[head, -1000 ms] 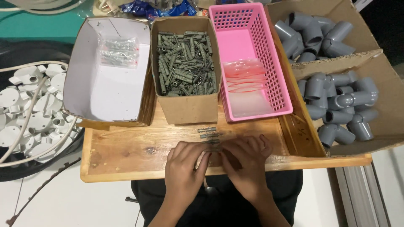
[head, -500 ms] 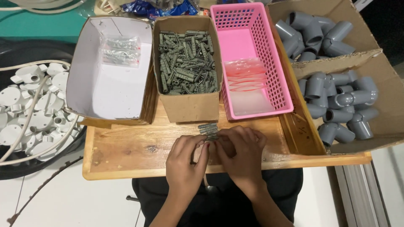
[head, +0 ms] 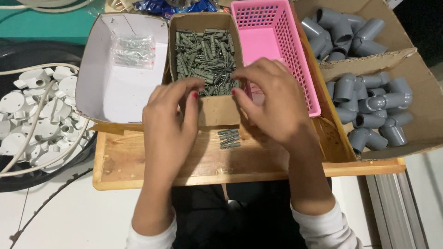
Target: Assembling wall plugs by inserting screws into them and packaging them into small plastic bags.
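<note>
A: What lies nearest the viewer?

B: Two white knit sleeves at 6 o'clock, over dark cloth. Ahead of them is the desk (head: 138,170), a rough, pale wooden board with a raised edge. A small loose cluster of grey ribbed plugs (head: 229,138), short and cylindrical, lies on it near the centre.

A: And the hands?

B: The left hand (head: 170,121) is raised at 9 o'clock of the cluster, its fingers curled and loosely apart, clamped on nothing visible. Its red-nailed thumb tip sits at the near wall of the brown cardboard box (head: 217,110). The right hand (head: 272,99) mirrors it at 2 o'clock of the cluster, fingers spread and bent over the near right corner of that box and the near part of the pink basket. Whether either fingertip pinches a plug cannot be told.

A: What fills the middle ground?

B: The brown box holds a dense heap of grey ribbed plugs (head: 203,60). At its 9 o'clock stands a white-lined cardboard box (head: 106,97) with small clear packets of metal screws (head: 131,50) at its far end. At its 3 o'clock stands the pink basket (head: 288,41), perforated plastic.

A: And farthest out?

B: At 2 to 3 o'clock, open cartons (head: 415,60) hold smooth grey pipe elbows (head: 374,106). At 9 o'clock, off the desk, white round plastic fittings (head: 41,115) lie in a dark tub.
</note>
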